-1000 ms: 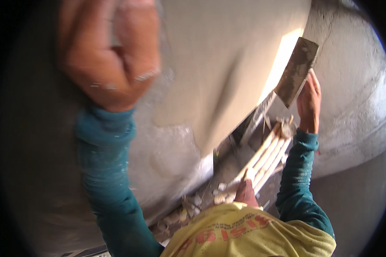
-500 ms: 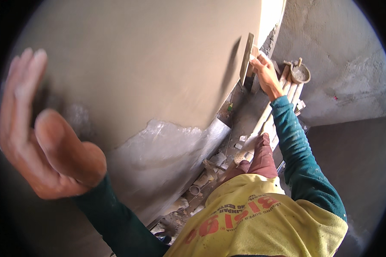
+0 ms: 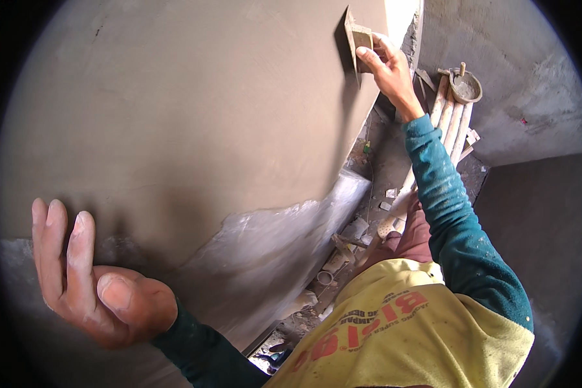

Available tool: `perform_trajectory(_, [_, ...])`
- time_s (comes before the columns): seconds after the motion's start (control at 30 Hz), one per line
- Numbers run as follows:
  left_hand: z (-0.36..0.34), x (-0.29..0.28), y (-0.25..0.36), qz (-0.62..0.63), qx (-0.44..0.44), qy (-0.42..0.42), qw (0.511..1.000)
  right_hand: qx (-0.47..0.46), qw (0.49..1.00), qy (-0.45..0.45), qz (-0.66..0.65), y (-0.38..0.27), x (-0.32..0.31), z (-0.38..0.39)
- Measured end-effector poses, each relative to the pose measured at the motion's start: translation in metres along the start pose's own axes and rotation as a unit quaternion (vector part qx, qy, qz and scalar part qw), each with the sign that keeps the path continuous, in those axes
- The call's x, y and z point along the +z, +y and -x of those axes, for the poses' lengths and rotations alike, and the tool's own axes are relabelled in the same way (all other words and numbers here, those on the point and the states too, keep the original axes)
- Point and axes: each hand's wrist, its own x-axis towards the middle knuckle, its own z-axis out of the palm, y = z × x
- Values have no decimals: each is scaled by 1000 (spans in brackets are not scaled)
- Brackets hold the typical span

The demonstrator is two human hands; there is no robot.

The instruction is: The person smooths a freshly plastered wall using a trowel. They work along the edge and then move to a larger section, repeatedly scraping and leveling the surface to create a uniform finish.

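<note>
My right hand (image 3: 389,64) grips the block-shaped handle of a plastering float (image 3: 351,43), a thin flat board held nearly edge-on to me. The float is up at the right part of the plastered wall (image 3: 194,103), and its far side casts a dark shadow there; whether its whole face touches the wall I cannot tell. Out at the left, my left hand (image 3: 103,278) is raised with nothing in it, fingers extended and apart, near the wall's lower part. Smooth damp-looking plaster covers the upper wall, ending in a ragged edge above a greyer, rougher stretch (image 3: 271,239).
Pale poles (image 3: 456,119) laid side by side run under me as a standing place. On their far end rests a bowl of grey mortar (image 3: 465,87) with a handle sticking out. Rubble and a white ring (image 3: 325,278) lie below. Another grey wall (image 3: 511,77) rises at right.
My right hand has carried the float upward and slightly left along the wall. The left hand has dropped lower and a little right in view, and the whole view has shifted somewhat.
</note>
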Motion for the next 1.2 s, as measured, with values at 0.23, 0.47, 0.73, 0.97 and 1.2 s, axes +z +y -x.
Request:
perform_trajectory(0.23, [-4,-4,4,22,-1,16,1000,-201,972,-61,105,-79,64,121])
perform_trajectory(0.47, [-3,10,3,27,25,55,998,-189,946,-263,-10,-143,83,213])
perform_trajectory(0.73, [-2,16,3,69,61,24,995,281,942,-40,-180,-6,-9,172])
perform_trajectory(0.97, [-6,30,34,103,101,-57,988,419,822,81,-377,155,-31,239])
perform_trajectory(1.2, [-10,38,86,295,24,-245,923,404,862,17,-307,207,-2,215])
